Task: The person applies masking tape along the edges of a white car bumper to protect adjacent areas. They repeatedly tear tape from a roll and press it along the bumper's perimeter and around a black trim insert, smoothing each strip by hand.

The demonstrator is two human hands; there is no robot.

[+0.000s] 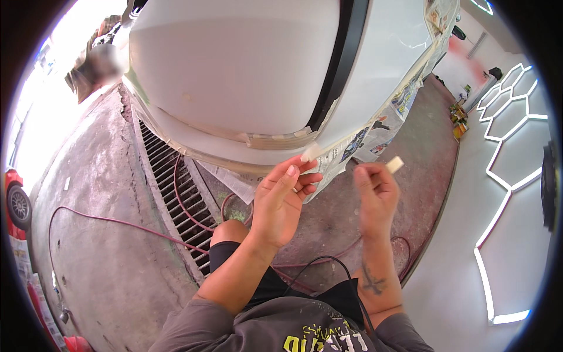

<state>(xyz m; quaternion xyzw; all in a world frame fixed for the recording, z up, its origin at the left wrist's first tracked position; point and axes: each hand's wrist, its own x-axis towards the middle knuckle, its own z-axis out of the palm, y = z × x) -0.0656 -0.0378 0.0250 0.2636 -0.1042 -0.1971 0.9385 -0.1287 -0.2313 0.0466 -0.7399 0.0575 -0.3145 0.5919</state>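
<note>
A white car body panel curves in front of me, crossed by a black trim strip. Cream masking tape lines its lower edge. At the panel's lower right corner, my left hand has its fingers curled, with a short pale piece of tape at the fingertips. To the right, my right hand is closed and raised, apart from the panel. A small cream piece, which looks like masking tape, sticks out beyond its fingers. The curled fingers hide the rest of that piece.
Newspaper sheets hang taped along the panel's right edge. A floor drain grate runs at the left, with a red hose across it. A wall with hexagonal lights stands right. Another person is at the far left.
</note>
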